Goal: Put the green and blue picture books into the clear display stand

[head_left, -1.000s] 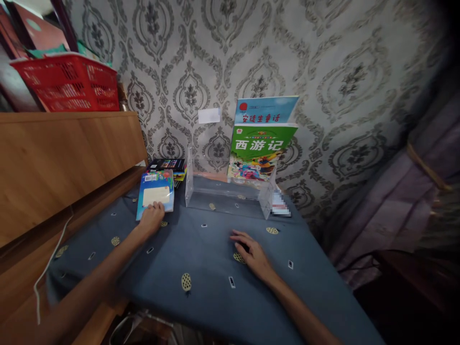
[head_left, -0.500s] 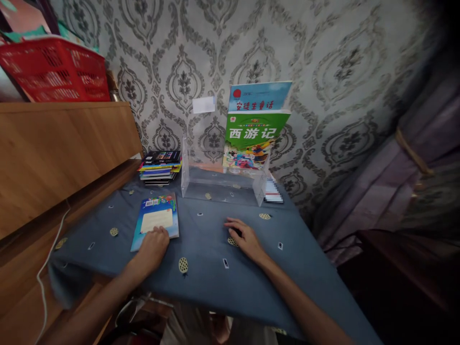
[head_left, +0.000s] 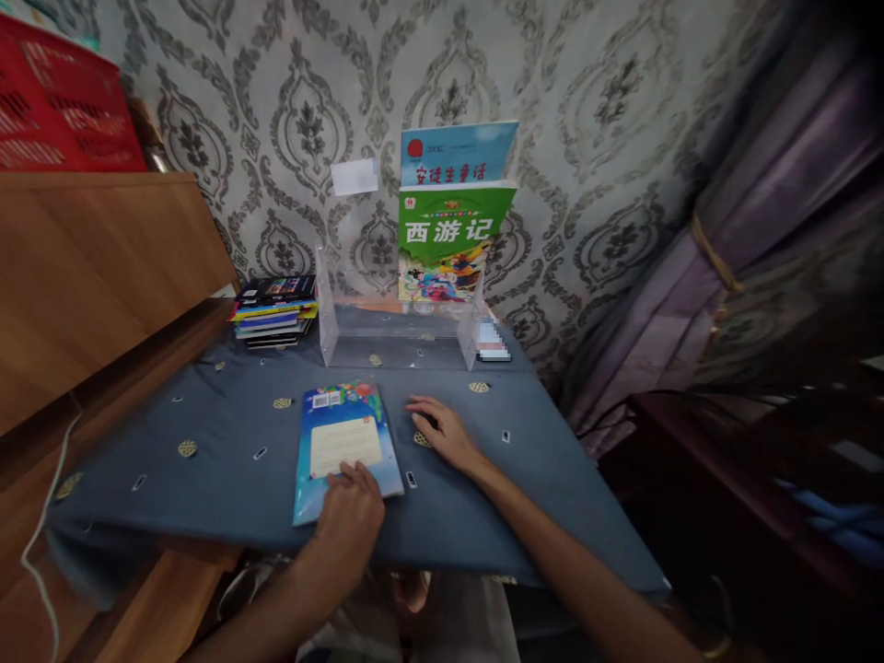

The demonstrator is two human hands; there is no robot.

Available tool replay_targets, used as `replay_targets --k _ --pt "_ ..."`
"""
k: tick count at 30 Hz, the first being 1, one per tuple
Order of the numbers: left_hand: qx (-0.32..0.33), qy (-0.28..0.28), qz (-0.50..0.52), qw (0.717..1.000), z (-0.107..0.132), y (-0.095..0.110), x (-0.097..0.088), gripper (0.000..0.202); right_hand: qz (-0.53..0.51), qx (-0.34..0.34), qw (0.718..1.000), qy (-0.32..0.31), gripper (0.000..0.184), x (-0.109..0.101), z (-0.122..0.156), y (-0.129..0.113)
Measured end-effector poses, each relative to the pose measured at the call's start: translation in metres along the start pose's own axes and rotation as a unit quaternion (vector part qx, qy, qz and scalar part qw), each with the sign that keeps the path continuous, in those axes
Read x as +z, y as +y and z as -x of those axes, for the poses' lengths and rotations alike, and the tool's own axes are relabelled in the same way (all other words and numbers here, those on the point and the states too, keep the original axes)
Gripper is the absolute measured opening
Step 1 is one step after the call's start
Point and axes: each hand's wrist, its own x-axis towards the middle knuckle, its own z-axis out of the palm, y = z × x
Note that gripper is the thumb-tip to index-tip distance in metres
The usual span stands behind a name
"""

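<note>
A blue paperback book [head_left: 349,447] lies on the tablecloth near the front edge, with a pale text panel and a barcode facing up. My left hand [head_left: 351,508] is pressed on its lower part with bent fingers; the thumb is hard to make out. To the book's right, my right hand [head_left: 442,428] rests on the cloth, open, its fingers stretched out and nothing in it. Behind both hands stands a clear acrylic rack [head_left: 397,345]. A green book [head_left: 446,241] leans upright in it, and a light blue book [head_left: 461,150] rises behind that one.
A stack of books [head_left: 276,313] sits left of the rack, and a partly blurred item [head_left: 493,341] lies right of it. Along the left runs a wooden cabinet [head_left: 103,276] bearing a red basket [head_left: 75,110]. A purple curtain [head_left: 663,304] hangs at right.
The blue book has slid right and nearer to me under my left hand, coming closer to my right hand. My view has turned slightly right; my right hand stays on the same spot of cloth.
</note>
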Motion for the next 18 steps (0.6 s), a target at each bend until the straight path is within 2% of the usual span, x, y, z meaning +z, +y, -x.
replay_targets --k 4,8,11,14,16,18 --pt "0.034 0.069 0.000 0.997 0.003 0.035 -0.009 0.055 0.011 -0.018 0.999 0.029 0.034 -0.003 0.000 0.001" --pt "0.075 0.132 0.020 0.988 0.007 0.048 -0.010 0.051 0.074 0.004 0.994 0.077 0.033 -0.014 -0.001 0.010" --pt "0.098 0.128 0.053 0.985 0.009 0.041 -0.015 0.050 0.107 0.061 0.988 0.096 0.030 -0.025 -0.002 0.018" --pt "0.141 0.081 0.109 0.981 0.013 0.025 -0.028 0.057 0.094 0.107 0.985 0.097 0.028 -0.036 -0.005 0.024" --pt "0.168 0.050 0.171 0.970 0.016 0.014 -0.040 0.062 0.053 0.142 0.983 0.099 0.030 -0.042 -0.006 0.025" --pt "0.171 0.031 0.248 0.953 0.021 0.004 -0.049 0.062 -0.041 0.182 0.975 0.120 0.035 -0.049 -0.006 0.023"
